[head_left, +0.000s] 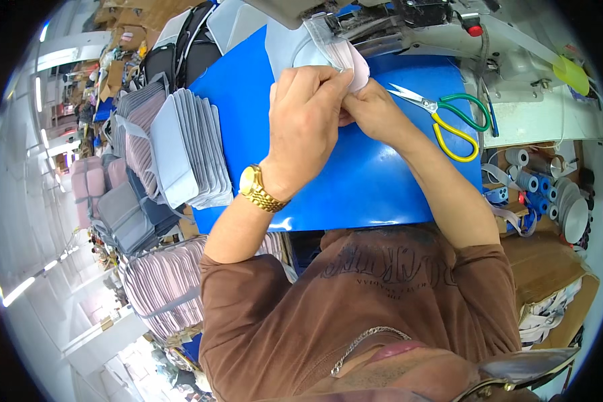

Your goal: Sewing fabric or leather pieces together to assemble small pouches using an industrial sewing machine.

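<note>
My left hand [306,110], with a gold watch [253,186] on its wrist, pinches the near edge of a pale grey and pink fabric piece [360,69]. From the right, my right hand [375,110] closes on the same edge, and the fingertips of both hands nearly meet. A greyish strip [327,41] runs along the piece up toward the sewing machine [382,23]. Part of the work is hidden behind my fingers. To the right of my right hand lie scissors [430,106] with one green and one yellow handle, their blades apart.
A blue work surface [355,187] lies under my hands. Stacked grey panels [193,147] stand at its left edge, with bundled pink and grey panels [164,285] below. Thread spools [536,191] sit on a shelf at right, above a cardboard box [549,275].
</note>
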Motion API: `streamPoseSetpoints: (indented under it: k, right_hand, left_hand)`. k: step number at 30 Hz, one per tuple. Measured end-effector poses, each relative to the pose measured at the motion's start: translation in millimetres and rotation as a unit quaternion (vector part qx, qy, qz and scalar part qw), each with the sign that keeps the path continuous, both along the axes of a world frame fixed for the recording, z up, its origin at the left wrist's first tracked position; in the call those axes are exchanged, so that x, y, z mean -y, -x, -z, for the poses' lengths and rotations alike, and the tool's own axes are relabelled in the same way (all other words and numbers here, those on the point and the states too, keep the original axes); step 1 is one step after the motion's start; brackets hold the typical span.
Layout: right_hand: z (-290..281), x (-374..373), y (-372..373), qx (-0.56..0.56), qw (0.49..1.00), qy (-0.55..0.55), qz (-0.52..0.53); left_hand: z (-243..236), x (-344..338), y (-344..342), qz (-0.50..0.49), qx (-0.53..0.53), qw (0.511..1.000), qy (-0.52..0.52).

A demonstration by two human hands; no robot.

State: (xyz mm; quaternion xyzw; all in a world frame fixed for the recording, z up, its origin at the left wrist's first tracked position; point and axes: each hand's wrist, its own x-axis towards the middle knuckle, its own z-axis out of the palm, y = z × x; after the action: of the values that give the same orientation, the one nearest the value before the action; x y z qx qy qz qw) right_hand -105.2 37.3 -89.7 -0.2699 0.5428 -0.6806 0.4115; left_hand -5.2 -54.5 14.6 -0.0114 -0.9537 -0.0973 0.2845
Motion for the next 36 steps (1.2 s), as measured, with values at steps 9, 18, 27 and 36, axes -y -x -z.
streamPoseSetpoints:
  k: [9, 18, 27, 36]
  right_hand:
    - [4.9, 16.1, 13.5, -0.128, 0.987, 0.084, 0.056]
    - [-19.0, -7.1, 27.9, -0.046, 0.997, 0.066, -0.009]
    - [-61.1, -61.3, 48.9, -0.299, 0.952, -0.043, -0.053]
    - [-42.0, -105.0, -9.6, -0.019, 0.994, 0.015, -0.109]
  left_hand:
    - [28.6, 3.5, 35.9, -0.067, -0.123, 0.99, -0.025]
    - [6.1, -9.3, 40.1, -0.121, -0.061, 0.99, -0.045]
    - [-5.9, -18.8, 11.9, -0.094, 0.002, 0.977, -0.193]
    - [15.9, -91.7, -57.1, -0.079, -0.038, 0.982, -0.168]
